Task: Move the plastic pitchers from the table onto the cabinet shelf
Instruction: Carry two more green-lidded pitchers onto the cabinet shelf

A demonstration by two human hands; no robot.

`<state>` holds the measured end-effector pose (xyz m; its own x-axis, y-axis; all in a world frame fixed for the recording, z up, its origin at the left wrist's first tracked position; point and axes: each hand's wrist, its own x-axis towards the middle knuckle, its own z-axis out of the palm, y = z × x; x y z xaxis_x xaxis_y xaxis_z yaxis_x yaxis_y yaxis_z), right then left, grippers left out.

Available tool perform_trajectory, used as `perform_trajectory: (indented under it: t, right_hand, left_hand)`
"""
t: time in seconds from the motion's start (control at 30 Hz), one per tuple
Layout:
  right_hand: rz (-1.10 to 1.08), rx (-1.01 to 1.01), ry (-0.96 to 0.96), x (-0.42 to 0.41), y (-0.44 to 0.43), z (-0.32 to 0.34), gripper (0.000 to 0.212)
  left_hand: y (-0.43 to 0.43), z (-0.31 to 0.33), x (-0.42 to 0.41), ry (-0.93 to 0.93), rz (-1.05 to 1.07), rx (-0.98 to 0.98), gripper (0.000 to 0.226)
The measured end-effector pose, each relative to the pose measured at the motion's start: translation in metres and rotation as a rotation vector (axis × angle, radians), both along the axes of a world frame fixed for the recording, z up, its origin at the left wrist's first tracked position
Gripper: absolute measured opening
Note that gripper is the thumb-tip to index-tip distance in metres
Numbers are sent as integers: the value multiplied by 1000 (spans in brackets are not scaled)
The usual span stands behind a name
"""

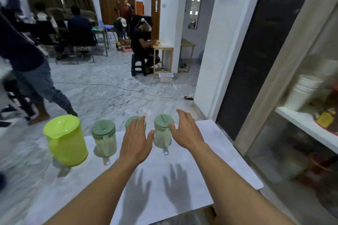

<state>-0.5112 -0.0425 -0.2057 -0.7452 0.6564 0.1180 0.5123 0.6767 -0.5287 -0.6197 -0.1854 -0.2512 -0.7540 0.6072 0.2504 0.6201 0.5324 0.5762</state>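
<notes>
Several plastic pitchers stand in a row along the far edge of the white table (210, 166). A big lime-green pitcher (66, 140) is at the left. A clear pitcher with a grey-green lid (104, 139) stands beside it. A second clear pitcher (130, 121) is mostly hidden behind my left hand (136, 142). A third clear pitcher (162, 131) stands between both hands. My right hand (186, 130) hovers at its right side, fingers spread. Both hands are open and hold nothing. The cabinet shelf (307, 126) is at the right behind glass.
On the shelf sit a stack of white cups (303, 91) and a yellow-red packet (325, 118). A dark door (265, 45) stands left of the cabinet. People sit and walk on the marble floor beyond the table; a cable (128, 93) crosses it.
</notes>
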Motion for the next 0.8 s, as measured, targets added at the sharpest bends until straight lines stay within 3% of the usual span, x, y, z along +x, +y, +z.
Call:
perform_trajectory:
  t: [0.33,0.53,0.8]
  right_hand:
    - [7,-228,-10,-75,46,-118,74]
    - [-213,-541,130,-96,52,-169,78]
    - [-321,-819,162,-114,73,-188,19]
  left_hand:
    - [47,-101,-53,-343,284,125,57]
    - [69,-139,-70,-576,528,269,55]
    - [88,-156,-89,-659,591,330,38]
